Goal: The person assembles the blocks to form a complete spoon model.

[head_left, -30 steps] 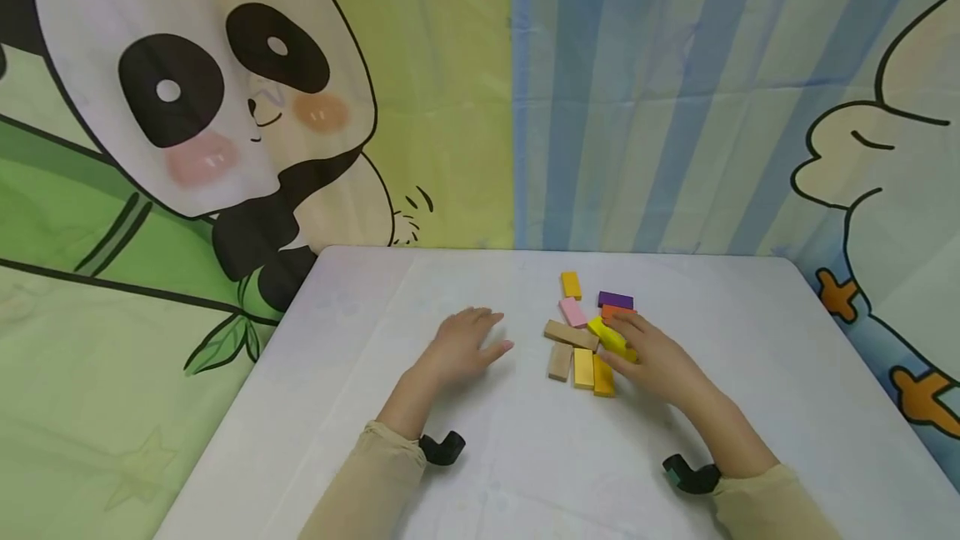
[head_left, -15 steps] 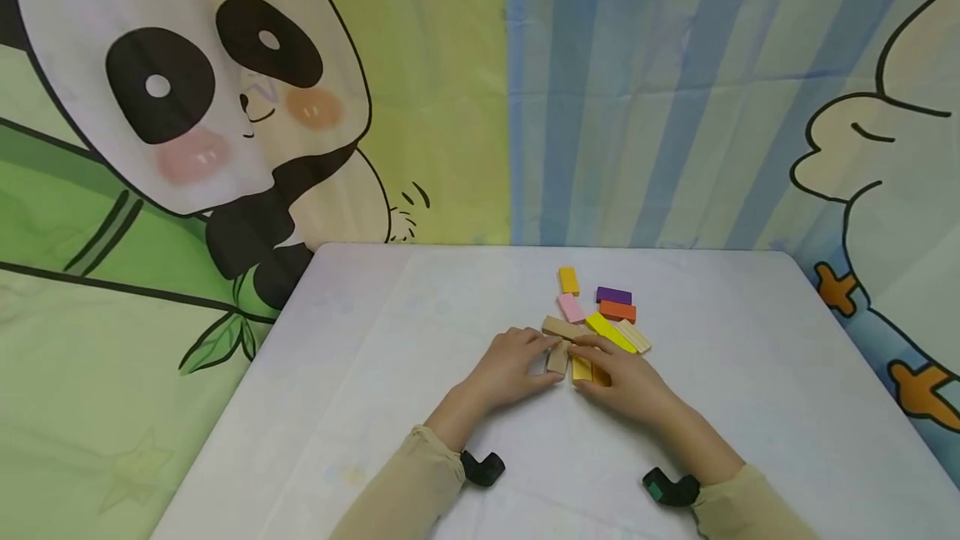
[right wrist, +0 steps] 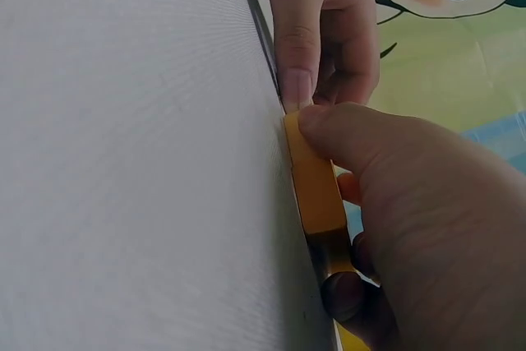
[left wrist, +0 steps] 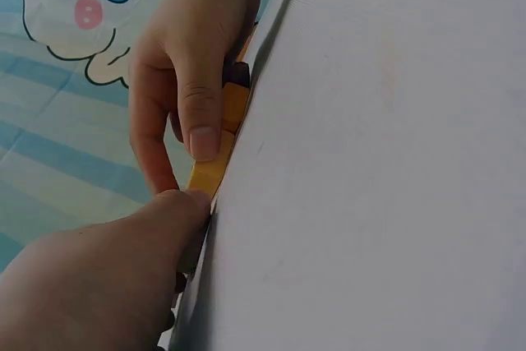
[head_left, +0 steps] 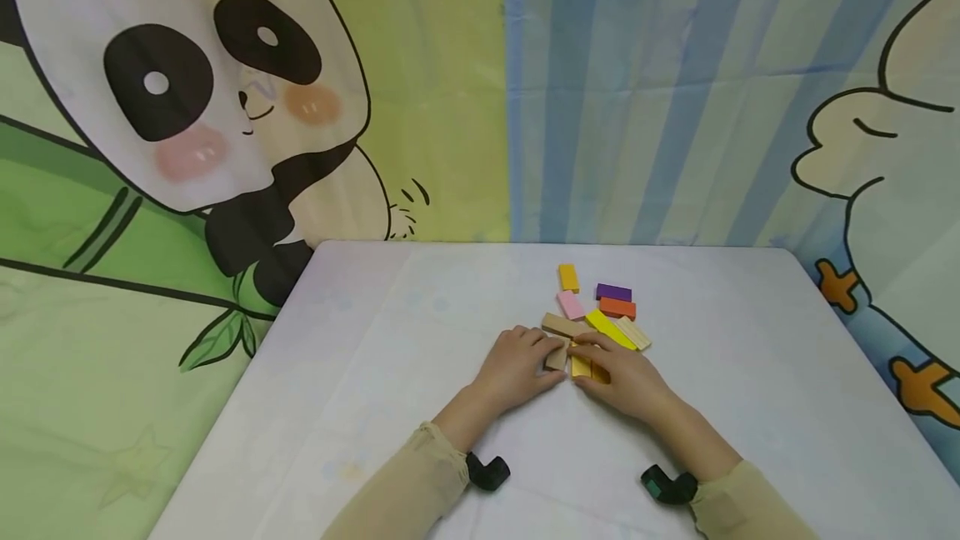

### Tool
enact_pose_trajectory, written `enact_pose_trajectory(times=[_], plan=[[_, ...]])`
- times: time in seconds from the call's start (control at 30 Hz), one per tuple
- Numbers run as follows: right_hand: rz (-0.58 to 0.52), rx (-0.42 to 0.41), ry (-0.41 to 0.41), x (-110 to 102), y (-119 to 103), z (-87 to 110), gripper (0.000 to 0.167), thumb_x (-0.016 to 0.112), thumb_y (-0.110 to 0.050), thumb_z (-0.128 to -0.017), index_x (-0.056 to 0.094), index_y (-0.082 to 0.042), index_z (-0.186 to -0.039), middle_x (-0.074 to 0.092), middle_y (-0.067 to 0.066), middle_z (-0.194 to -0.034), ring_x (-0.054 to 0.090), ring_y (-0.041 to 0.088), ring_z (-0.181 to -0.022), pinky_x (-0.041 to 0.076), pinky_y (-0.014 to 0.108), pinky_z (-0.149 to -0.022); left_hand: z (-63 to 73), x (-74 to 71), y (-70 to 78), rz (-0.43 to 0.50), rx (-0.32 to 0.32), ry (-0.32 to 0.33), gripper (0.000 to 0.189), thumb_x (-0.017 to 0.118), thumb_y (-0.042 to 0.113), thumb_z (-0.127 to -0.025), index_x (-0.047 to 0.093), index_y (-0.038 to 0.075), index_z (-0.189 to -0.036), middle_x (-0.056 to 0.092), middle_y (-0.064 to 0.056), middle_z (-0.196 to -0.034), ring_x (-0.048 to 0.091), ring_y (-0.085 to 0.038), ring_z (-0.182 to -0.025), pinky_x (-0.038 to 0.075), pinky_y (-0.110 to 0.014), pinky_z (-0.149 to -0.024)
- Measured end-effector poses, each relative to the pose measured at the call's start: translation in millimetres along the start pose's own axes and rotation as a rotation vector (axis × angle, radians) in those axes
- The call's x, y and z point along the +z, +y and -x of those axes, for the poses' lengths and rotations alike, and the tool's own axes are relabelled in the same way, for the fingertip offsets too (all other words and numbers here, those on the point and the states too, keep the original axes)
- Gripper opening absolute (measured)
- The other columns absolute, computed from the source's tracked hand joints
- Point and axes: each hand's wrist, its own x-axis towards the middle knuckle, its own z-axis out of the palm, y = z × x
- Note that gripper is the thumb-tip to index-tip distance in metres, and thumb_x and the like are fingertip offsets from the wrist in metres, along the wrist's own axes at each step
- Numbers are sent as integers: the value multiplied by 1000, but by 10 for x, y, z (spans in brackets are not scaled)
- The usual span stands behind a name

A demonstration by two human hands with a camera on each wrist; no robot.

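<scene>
My left hand [head_left: 513, 367] holds a small plain wooden block [head_left: 556, 355] lengthwise between its thumb at the near end and fingers at the far end. Beside it, my right hand [head_left: 626, 377] pinches a golden-yellow block [head_left: 580, 363] the same way, thumb at its near end. A second golden block [head_left: 600, 374] lies against that one, partly under the right hand. Both thumbs nearly meet in the right wrist view, where the left hand [right wrist: 322, 30] shows beyond the golden block [right wrist: 316, 195]. Behind the fingers lie a longer wooden block [head_left: 562, 325] and a bright yellow block [head_left: 609, 329].
Farther back lie a pink block [head_left: 570, 305], an orange-yellow block [head_left: 568, 277], a purple block [head_left: 613, 292] and an orange-red block [head_left: 617, 307]. A pale wooden block [head_left: 633, 333] lies right of the bright yellow one. A printed cloth [head_left: 435, 90] hangs behind the white table [head_left: 405, 332].
The left hand has come right to the plain wooden block, which has turned slightly. From the bright yellow block, the right hand has moved nearer and left onto the golden block, uncovering the pale one.
</scene>
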Motion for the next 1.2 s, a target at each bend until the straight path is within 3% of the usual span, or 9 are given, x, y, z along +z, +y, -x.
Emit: enact_pose_trajectory(times=[0.13, 0.23, 0.37, 0.5, 0.6, 0.8, 1.0, 1.2], plan=[[-1, 18, -11, -19, -2, 5, 42, 74, -41, -87, 67, -29, -127, 55, -1, -139, 63, 24, -112, 54, 49, -94, -24, -31, -53, 71, -11, -20, 48, 59, 50, -95, 59, 26, -137, 63, 6, -119, 55, -14, -106, 48, -33, -96], [0, 37, -42, -33, 3, 8, 37, 73, -41, -88, 68, -33, -123, 54, 1, -138, 62, 23, -109, 55, 49, -92, -33, -75, -157, 182, -13, -56, 47, 62, 38, -94, 57, 21, -138, 62, 4, -115, 55, -11, -102, 49, -29, -92], [15, 47, -78, -67, 33, 10, 34, 73, -42, -88, 68, -37, -121, 53, -2, -137, 60, 21, -110, 54, 48, -93, -24, -172, -358, 349, -4, -138, 47, 63, 28, -94, 55, 19, -140, 61, 3, -123, 55, -11, -111, 49, -29, -97], [20, 24, -88, -126, 95, 19, 32, 74, -41, -87, 68, -39, -118, 53, -6, -135, 59, 17, -109, 55, 44, -91, 11, -247, -606, 447, 8, -181, 43, 62, 25, -96, 57, 22, -138, 60, 4, -131, 54, -12, -118, 46, -33, -104], [31, -1, -88, -177, 160, 27, 30, 74, -40, -87, 68, -40, -116, 53, -8, -133, 59, 15, -106, 54, 42, -89, 26, -264, -797, 464, 3, -176, 39, 62, 26, -97, 59, 25, -137, 60, 6, -133, 54, -12, -121, 45, -34, -106], [28, -27, -71, -295, 296, 68, 28, 75, -36, -87, 69, -38, -114, 54, -7, -133, 60, 18, -107, 53, 45, -91, 7, -309, -1057, 500, -99, -181, 38, 61, 28, -99, 59, 30, -137, 58, 5, -140, 50, -17, -134, 40, -39, -113], [20, 23, -55, -318, 434, 78, 27, 74, -35, -87, 70, -36, -114, 53, -2, -134, 60, 24, -110, 52, 53, -93, -28, -285, -1145, 502, -139, -161, 39, 59, 26, -100, 58, 29, -139, 56, 2, -144, 48, -21, -138, 37, -42, -116], [58, 69, -63, -328, 479, 54, 31, 69, -38, -91, 68, -32, -121, 50, 2, -140, 59, 27, -113, 51, 56, -94, -17, -184, -1148, 484, -140, -75, 38, 58, 24, -101, 59, 27, -138, 55, 1, -145, 47, -23, -138, 37, -43, -116]])
